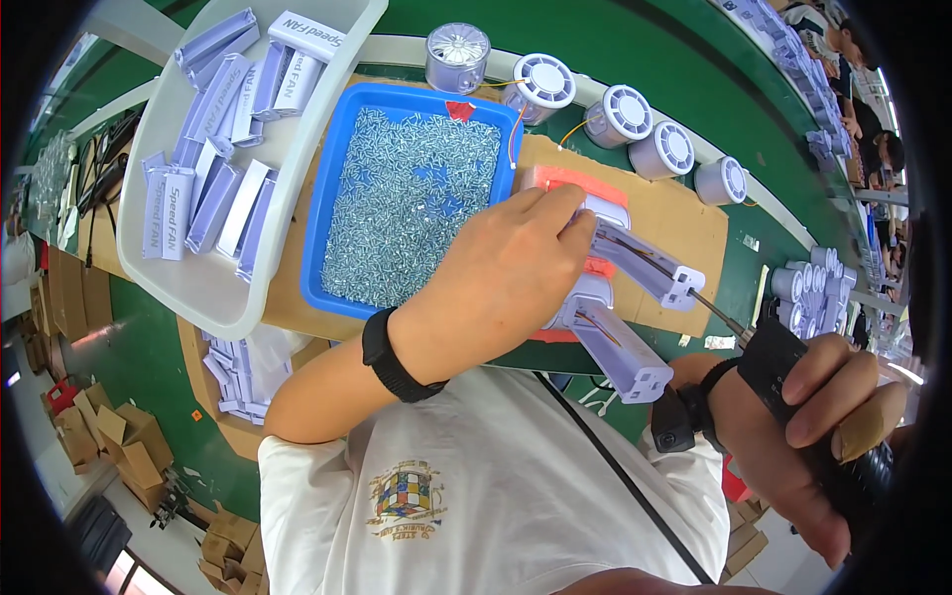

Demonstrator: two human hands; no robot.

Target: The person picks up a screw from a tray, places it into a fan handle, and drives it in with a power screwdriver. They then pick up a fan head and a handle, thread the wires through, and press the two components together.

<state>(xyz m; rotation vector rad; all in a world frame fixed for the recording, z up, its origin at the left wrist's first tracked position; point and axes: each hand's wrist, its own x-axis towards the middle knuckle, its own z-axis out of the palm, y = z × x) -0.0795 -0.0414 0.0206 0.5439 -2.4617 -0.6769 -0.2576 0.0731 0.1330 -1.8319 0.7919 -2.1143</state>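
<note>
My left hand (516, 263) is closed over the round end of a lavender fan housing (640, 266), pressing it against a red padded fixture (585, 181). The housing's long open arm shows thin wires inside and points right. In my right hand (833, 397) is a black electric screwdriver (773, 362); its bit meets the end of that arm. A second lavender housing (615, 352) lies just nearer to me, also with wires in its channel. To the left, a blue tray (315, 238) holds a mass of small silver screws (397, 208).
A white bin (253, 297) of lavender covers (208, 208) stands at the left. Several round fan motors (620, 116) with wires line the bench's far edge. Cardboard (684, 228) covers part of the green bench. More round parts (813, 283) sit far right; cartons (129, 441) are on the floor.
</note>
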